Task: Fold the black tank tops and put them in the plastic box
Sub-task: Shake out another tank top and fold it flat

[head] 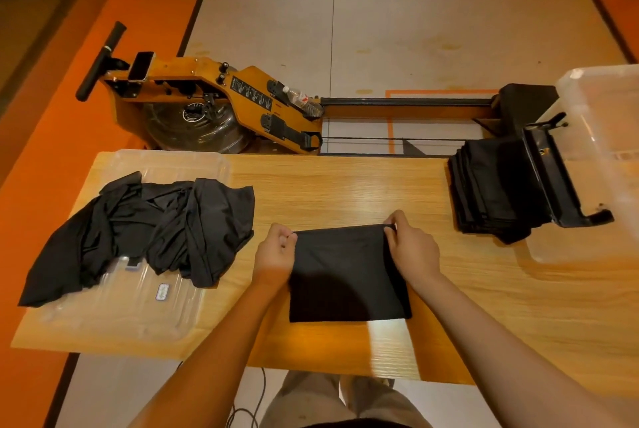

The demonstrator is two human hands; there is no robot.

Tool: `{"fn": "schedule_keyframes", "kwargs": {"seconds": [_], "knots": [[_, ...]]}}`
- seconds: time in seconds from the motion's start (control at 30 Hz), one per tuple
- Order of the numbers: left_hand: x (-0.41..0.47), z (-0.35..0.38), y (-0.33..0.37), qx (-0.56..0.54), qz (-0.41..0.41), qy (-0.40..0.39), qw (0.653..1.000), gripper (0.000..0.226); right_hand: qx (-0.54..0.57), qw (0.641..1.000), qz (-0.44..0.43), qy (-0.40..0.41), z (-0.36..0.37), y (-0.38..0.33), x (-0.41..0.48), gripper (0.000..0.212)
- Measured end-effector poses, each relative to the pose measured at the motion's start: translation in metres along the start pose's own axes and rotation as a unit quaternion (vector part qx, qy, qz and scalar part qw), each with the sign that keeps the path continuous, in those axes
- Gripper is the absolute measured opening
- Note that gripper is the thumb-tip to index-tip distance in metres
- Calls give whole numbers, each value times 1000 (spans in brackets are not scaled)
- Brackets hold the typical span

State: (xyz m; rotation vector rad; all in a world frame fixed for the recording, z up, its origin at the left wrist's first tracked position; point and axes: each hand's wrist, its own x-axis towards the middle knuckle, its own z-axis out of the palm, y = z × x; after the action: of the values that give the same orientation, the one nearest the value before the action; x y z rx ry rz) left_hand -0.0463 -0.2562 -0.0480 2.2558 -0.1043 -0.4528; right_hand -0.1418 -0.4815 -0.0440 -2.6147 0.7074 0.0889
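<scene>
The half-folded black tank top (pixel 349 279) lies flat on the surface (pixel 345 185), directly between the hands and running from them back toward the person's body. Its far edge is stretched left to right. The left hand (pixel 275 251) pinches that edge's left corner and the right hand (pixel 411 248) pinches its right corner, fingers curled onto the cloth on both sides. The near edge rests on the surface, close to the person.

The next move likely turns on where the plastic box (pixel 601 137) stands. It is off to the right of the right hand and a little farther from the person, so the right hand is clearly the nearer one for carrying the piece over. A stack of folded tops (pixel 491 185) sits between the right hand and the box, beside the box's black latch (pixel 553 178).

The heap of unfolded tank tops (pixel 145 223) lies well to the left of the left hand, on a clear lid (pixel 138 299).

The box is transparent and cut off by the frame's right edge, so its walls are hard to trace. I cannot tell whether the stack is inside its mouth or just outside it. How many layers the held piece has is also not readable, black on black.
</scene>
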Motion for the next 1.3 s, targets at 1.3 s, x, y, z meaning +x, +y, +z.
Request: {"fn": "schedule_keyframes", "kwargs": {"seconds": [1.3], "knots": [[-7,51,23,292,220,-49,929,60,-115,993,-19,-8,64,19,-126,68]]}}
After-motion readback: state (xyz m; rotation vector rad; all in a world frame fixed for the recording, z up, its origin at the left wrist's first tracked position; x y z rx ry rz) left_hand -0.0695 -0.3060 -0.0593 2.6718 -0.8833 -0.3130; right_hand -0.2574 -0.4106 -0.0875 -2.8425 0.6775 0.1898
